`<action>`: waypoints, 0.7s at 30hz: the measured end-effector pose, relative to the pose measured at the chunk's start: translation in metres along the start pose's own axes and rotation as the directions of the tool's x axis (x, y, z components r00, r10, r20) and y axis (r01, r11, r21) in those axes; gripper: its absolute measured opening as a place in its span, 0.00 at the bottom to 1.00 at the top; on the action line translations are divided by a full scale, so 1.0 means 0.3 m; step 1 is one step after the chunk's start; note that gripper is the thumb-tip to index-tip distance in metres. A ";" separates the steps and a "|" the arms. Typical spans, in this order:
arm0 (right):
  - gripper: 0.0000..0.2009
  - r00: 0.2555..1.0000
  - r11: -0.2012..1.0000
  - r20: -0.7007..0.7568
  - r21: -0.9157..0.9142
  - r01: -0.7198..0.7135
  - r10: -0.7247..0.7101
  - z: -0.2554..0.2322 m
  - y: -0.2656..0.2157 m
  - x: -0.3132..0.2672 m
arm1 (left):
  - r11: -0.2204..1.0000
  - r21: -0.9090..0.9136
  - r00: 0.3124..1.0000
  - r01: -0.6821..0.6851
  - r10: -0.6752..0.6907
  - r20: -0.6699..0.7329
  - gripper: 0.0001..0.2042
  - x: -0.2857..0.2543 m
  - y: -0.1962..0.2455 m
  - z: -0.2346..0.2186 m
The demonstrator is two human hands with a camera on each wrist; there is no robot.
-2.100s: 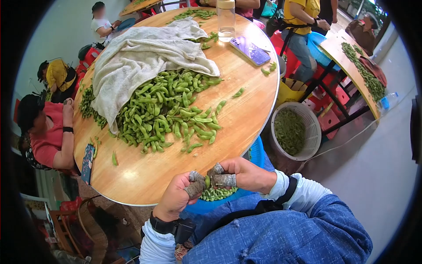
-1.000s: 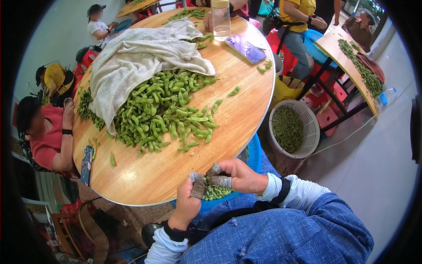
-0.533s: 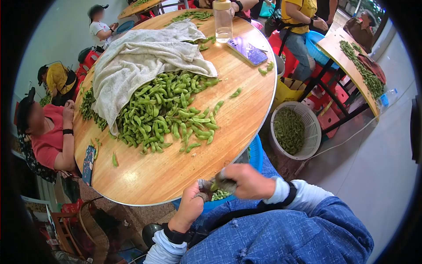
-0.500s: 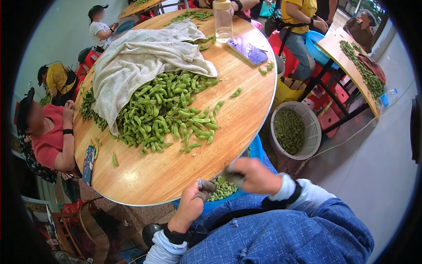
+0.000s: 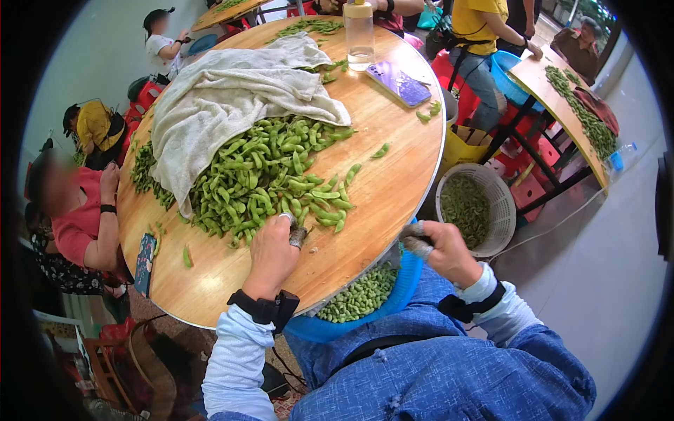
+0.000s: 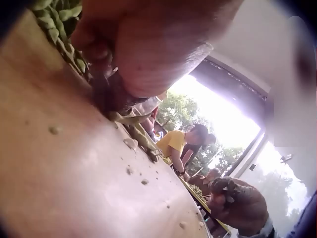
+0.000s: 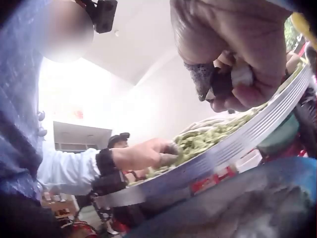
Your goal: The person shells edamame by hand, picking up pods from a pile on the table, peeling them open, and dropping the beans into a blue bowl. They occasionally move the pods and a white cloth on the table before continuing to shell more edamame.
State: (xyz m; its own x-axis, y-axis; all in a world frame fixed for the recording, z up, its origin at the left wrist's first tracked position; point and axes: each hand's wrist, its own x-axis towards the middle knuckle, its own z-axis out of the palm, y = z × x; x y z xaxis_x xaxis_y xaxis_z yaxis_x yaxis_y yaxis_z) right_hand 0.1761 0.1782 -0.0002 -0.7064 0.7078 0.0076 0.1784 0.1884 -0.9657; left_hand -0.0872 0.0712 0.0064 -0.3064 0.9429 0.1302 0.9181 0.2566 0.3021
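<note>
At the near edge of the pile of green pods point(image 5: 246, 172), the left hand point(image 5: 272, 254) reaches down with its wrapped fingertips at the pods. In the left wrist view a pod point(image 6: 132, 119) lies right beside the fingertips of the left hand point(image 6: 158, 49); no grip on it is visible. The right hand point(image 5: 451, 254), also with wrapped fingers, hangs over the right side of the blue basin point(image 5: 406, 284), which holds shelled green beans point(image 5: 361, 298). Its fingers are curled in the right wrist view, and nothing shows in the right hand point(image 7: 233, 44).
A pale cloth point(image 5: 217, 95) covers part of the pile on the round table point(image 5: 393, 165). A bottle point(image 5: 359, 42) and a purple phone point(image 5: 398, 83) stand and lie farther back, another phone point(image 5: 144, 264) at left. A white basket point(image 5: 500, 214) with pods is on the floor. Several people sit around.
The hands were together over the basin and have parted. The left hand moved forward and left to the pile; the right hand moved right and up. The beans in the basin are now uncovered.
</note>
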 end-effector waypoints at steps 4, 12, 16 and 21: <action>0.09 0.988 0.986 0.147 0.166 0.024 -0.048 0.112 -0.044 0.048 | 0.986 -0.167 0.999 0.014 -0.022 -0.043 0.06 -0.034 -0.007 -0.029; 0.11 0.932 0.914 0.359 0.391 -0.108 -0.044 0.254 -0.106 0.116 | 0.073 -0.904 0.888 0.422 -0.234 0.396 0.03 -0.179 0.056 -0.062; 0.12 0.937 0.902 0.349 0.405 -0.147 -0.004 0.292 -0.103 0.127 | 0.310 -0.903 0.926 0.296 -0.326 0.191 0.07 -0.184 0.006 0.010; 0.13 0.959 0.931 0.279 0.337 -0.144 0.047 0.217 -0.074 0.115 | 0.587 -0.765 0.945 0.264 -0.315 0.084 0.09 -0.201 0.009 -0.037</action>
State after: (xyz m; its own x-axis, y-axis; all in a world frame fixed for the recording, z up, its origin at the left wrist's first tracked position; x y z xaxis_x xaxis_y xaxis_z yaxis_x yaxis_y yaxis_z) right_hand 0.1031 0.1541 0.0046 -0.8600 0.4982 -0.1106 0.0369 -0.1555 -0.9872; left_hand -0.0690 0.0127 0.0100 -0.5577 0.8285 -0.0514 0.2657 0.2369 0.9345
